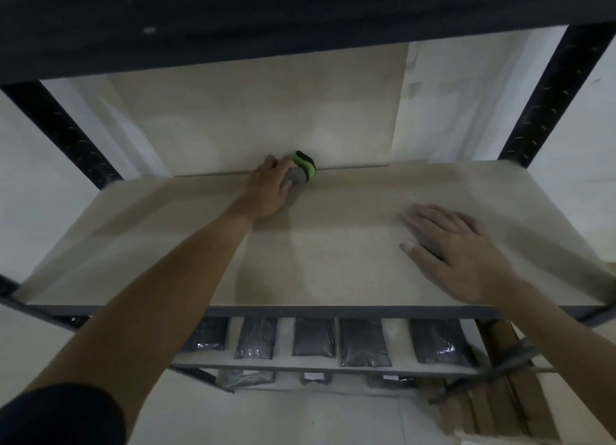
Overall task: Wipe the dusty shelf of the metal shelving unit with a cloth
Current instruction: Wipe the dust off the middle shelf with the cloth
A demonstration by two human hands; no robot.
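Note:
A pale beige shelf board (333, 251) spans a dark metal shelving unit (553, 94). My left hand (266, 188) reaches to the board's back edge and grips a bunched grey cloth with green and black stripes (301, 169), pressing it onto the board against the back wall. My right hand (456, 248) lies flat on the board's right half, palm down, fingers spread and pointing left, holding nothing.
A dark shelf overhangs close above. Black perforated uprights stand at back left (63, 131) and right. The shelf below holds several dark plastic-wrapped packs (363, 341). Flat cardboard pieces (500, 401) lean at the lower right. A pale panel stands behind the board.

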